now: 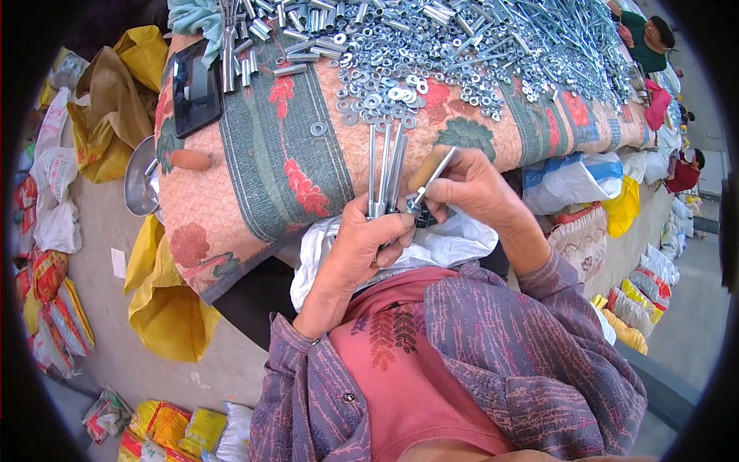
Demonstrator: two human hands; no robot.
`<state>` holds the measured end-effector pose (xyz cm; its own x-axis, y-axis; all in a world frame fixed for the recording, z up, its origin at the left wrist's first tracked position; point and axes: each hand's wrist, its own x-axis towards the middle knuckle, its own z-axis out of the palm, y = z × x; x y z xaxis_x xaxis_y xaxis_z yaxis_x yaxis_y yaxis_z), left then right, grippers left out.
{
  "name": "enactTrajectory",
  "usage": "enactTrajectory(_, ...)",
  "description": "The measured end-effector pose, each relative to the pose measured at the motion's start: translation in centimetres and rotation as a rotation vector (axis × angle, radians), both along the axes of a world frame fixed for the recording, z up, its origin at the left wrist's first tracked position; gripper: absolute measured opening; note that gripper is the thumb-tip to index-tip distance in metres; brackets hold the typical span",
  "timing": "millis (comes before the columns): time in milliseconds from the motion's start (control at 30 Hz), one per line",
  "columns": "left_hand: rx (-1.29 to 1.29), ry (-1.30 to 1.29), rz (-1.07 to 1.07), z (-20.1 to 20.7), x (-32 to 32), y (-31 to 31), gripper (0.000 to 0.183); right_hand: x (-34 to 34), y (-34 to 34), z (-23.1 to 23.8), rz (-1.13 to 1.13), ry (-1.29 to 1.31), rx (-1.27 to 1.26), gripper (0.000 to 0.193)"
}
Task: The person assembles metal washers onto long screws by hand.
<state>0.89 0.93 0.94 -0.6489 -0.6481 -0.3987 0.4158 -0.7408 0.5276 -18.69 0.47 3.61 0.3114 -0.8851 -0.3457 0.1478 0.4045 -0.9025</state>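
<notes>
My left hand is closed around several long silver bolts that stand upright from the fist, over my lap in front of the table edge. Beside it, my right hand pinches another silver bolt, tilted up to the right, its lower end with small metal parts close to the left fingers. A tan cover appears to sit on a right fingertip. Behind the hands, a heap of flat washers lies on the patterned cloth. What the left palm hides cannot be made out.
Metal sleeves and a big pile of long bolts cover the table's far side. A dark phone or tablet and an orange-brown piece lie left. A metal bowl and yellow sacks stand beyond the left edge.
</notes>
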Motion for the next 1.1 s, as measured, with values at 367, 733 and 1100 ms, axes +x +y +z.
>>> enactTrajectory(367,-0.117,-0.085,0.068,0.0,-0.3,0.0,0.020,-1.0,0.3,1.8,-0.165,0.171,-0.218,0.015)
enactTrajectory(733,-0.138,-0.197,0.161,-0.2,-1.1,0.7,0.012,-1.4,0.6,1.0,-0.240,0.156,-0.243,0.028)
enactTrajectory(1100,-0.082,-0.158,0.155,-0.3,-1.0,0.3,0.014,-2.2,0.6,0.2,-0.134,0.200,-0.250,0.038)
